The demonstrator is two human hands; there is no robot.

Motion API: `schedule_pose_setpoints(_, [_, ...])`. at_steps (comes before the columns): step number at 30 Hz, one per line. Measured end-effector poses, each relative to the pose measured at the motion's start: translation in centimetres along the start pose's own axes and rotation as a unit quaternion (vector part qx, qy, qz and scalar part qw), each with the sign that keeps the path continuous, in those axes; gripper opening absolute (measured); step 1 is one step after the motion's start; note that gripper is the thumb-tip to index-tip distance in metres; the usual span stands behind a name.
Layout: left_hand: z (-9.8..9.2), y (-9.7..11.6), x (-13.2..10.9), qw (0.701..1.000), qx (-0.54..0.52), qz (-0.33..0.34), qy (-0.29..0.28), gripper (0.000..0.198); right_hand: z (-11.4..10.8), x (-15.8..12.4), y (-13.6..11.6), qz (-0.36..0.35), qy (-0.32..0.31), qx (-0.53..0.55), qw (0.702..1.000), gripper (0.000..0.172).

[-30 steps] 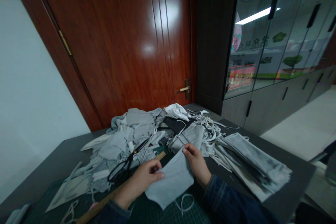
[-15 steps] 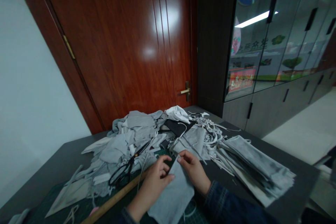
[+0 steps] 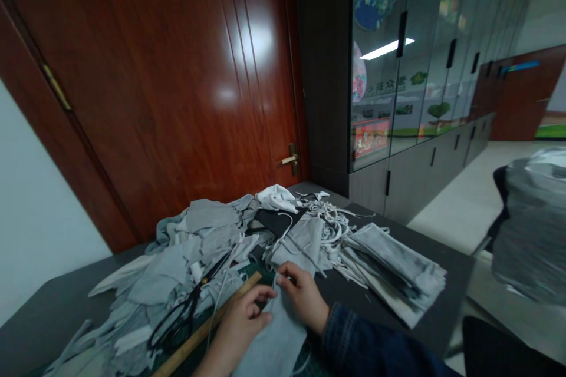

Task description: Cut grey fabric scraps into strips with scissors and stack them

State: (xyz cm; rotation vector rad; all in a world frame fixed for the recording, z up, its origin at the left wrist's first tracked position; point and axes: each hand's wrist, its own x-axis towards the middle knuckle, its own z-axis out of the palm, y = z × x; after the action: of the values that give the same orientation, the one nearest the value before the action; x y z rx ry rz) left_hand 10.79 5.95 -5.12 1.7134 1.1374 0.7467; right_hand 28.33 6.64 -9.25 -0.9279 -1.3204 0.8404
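Observation:
A grey cloth piece (image 3: pixel 276 336), shaped like a small flat bag, lies in front of me, its lower end cut off by the frame. My right hand (image 3: pixel 303 297) pinches its top corner between thumb and fingers. Along the left edge rests my left hand (image 3: pixel 245 321), thumb and curled fingers apart, fingertips close to the cloth's top. Black-handled scissors (image 3: pixel 179 318) lie left of that hand, beside a wooden stick (image 3: pixel 194 344) that runs partly under my left wrist. A pale cord (image 3: pixel 305 362) shows by the cloth's lower right edge.
Grey fabric pieces (image 3: pixel 177 271) are heaped at the left and back of the dark table (image 3: pixel 57 297). White cords (image 3: pixel 329 224) tangle behind a stack of folded grey cloth (image 3: pixel 393 265) on the right. Beyond stand a wooden door (image 3: pixel 177 100), cabinets (image 3: pixel 367 194) and a full grey bag (image 3: pixel 530 230).
The view has swung right, bringing the grey bag and far door into sight. My left fingers have come closer to the cloth's top edge; the right hand still pinches its corner.

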Motion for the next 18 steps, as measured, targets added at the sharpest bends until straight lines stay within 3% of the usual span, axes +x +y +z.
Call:
schedule_pose_setpoints(3, [0.0, -0.5, 0.1, 0.995, -0.088, -0.034, -0.010, 0.053, -0.1, 0.0, 0.0, 0.000, -0.009, -0.028, 1.000, 0.012])
schedule_pose_setpoints(5, [-0.1, -0.6, 0.2, 0.994, -0.104, -0.038, -0.021, 0.051, -0.2, 0.1, 0.1, -0.002, -0.011, -0.031, 0.999, 0.012])
schedule_pose_setpoints(10, [-0.1, -0.4, 0.1, 0.998, -0.050, -0.009, -0.040, 0.029, -0.3, 0.1, 0.5, -0.001, -0.019, -0.028, 0.999, 0.014])
schedule_pose_setpoints(15, [0.3, 0.2, -0.4, 0.996, 0.015, -0.007, -0.092, 0.030, -0.3, -0.1, 0.5, 0.005, -0.033, -0.014, 0.999, 0.015])
schedule_pose_setpoints(18, [0.6, 0.7, -0.6, 0.993, 0.082, -0.014, -0.078, 0.035, -0.4, -0.1, 0.4, 0.005, -0.038, -0.003, 0.999, 0.017])
